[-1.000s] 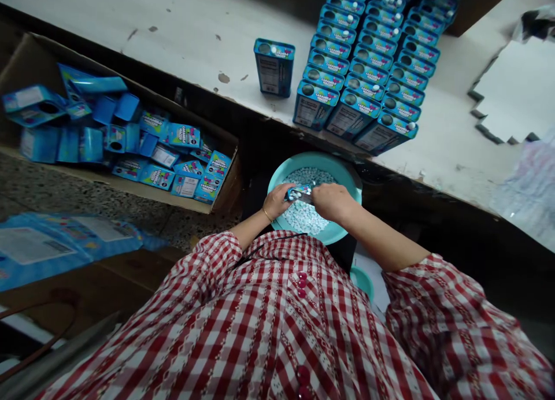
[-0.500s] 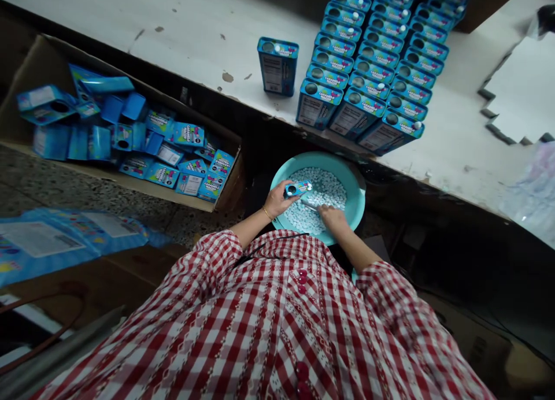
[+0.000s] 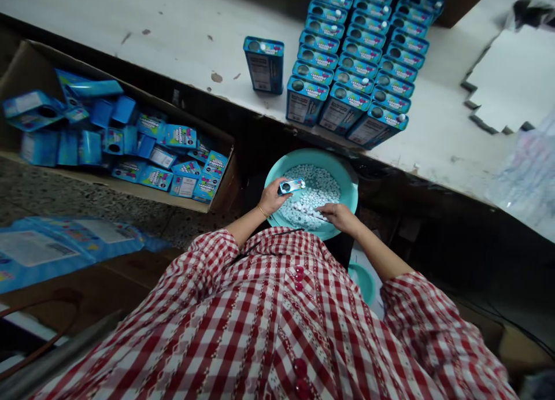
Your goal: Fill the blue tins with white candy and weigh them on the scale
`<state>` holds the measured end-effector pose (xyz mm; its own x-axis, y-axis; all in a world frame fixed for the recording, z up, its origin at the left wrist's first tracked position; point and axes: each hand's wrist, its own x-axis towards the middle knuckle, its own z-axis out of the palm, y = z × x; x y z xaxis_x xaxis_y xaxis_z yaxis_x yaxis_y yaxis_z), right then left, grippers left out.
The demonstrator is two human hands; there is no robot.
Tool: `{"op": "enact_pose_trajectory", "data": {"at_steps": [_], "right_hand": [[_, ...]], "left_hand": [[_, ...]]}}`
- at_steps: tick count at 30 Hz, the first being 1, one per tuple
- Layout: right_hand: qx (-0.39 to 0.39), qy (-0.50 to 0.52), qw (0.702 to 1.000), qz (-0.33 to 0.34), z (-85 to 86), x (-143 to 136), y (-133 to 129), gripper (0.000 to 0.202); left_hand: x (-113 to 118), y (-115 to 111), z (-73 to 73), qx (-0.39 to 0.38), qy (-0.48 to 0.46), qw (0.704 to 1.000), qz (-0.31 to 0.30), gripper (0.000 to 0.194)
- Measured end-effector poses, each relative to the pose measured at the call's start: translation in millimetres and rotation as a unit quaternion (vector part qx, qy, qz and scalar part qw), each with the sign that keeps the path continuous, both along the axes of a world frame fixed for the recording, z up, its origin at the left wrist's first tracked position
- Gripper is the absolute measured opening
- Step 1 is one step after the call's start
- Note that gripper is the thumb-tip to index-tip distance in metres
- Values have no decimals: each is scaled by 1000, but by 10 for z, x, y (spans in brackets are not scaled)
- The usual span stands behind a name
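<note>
A round teal bowl (image 3: 349,183) full of small white candies (image 3: 316,186) sits low in front of the person, just under the near edge of the white surface (image 3: 173,36). The bowl is the landmark here.

The left hand (image 3: 272,196) is over the left side of the bowl. Its fingers are wrapped around a small blue box (image 3: 291,185), and the box is held tipped on its side just above the candies. A few white candies sit at the open end of the box.

The right hand (image 3: 340,214) is at the near right part of the bowl. Its fingers are spread out flat and rest on the candies, not closed on anything.

Just behind the bowl, up on the surface, many blue boxes (image 3: 364,59) stand upright in tidy rows, packed close together. Some have a white candy showing in the round hole on top. One single blue box (image 3: 263,65) stands alone, just to the left of the rows.

To the left of the bowl is a brown cardboard box (image 3: 225,183) with lots of empty blue boxes (image 3: 130,140) lying jumbled inside.

Nearer than the bowl is the person's red and white checked shirt (image 3: 269,325). A second small teal bowl (image 3: 364,281) peeks out below the right arm
</note>
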<state>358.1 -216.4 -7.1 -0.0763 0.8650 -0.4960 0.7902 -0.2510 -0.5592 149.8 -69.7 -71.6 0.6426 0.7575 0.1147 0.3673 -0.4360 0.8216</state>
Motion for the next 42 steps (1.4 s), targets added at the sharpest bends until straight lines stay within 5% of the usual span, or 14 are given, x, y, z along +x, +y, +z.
{"op": "enact_pose_trajectory", "data": {"at_steps": [5, 10, 16, 22, 27, 30, 34, 38, 42], "right_hand": [[11, -39, 999, -17, 611, -84, 197, 36], [-92, -213, 970, 65, 925, -390, 560, 35], [-102, -275, 952, 91, 1112, -510, 587, 35], [-78, -288, 951, 78, 1107, -466, 392, 37], [-56, -284, 956, 49, 1154, -375, 206, 37], [-38, -290, 956, 1, 1089, -218, 26, 37], [-55, -301, 951, -31, 705, -157, -80, 37], [-63, -319, 946, 16, 258, -342, -30, 38], [-38, -325, 944, 44, 96, -396, -41, 37]], "left_hand": [[-6, -20, -18, 45, 16, 997, -59, 38], [-18, -19, -6, 70, 30, 992, -99, 41], [-9, -16, -4, 70, 44, 991, -107, 43], [42, -59, -1, 33, 9, 994, -103, 39], [87, -66, -16, -23, 32, 999, -34, 42], [100, -44, 0, -44, 40, 997, -43, 43], [107, -80, 132, 12, 71, 996, -60, 39], [79, -138, 398, 139, 151, 971, -120, 36], [10, -64, 589, 185, 167, 958, -143, 39]]}}
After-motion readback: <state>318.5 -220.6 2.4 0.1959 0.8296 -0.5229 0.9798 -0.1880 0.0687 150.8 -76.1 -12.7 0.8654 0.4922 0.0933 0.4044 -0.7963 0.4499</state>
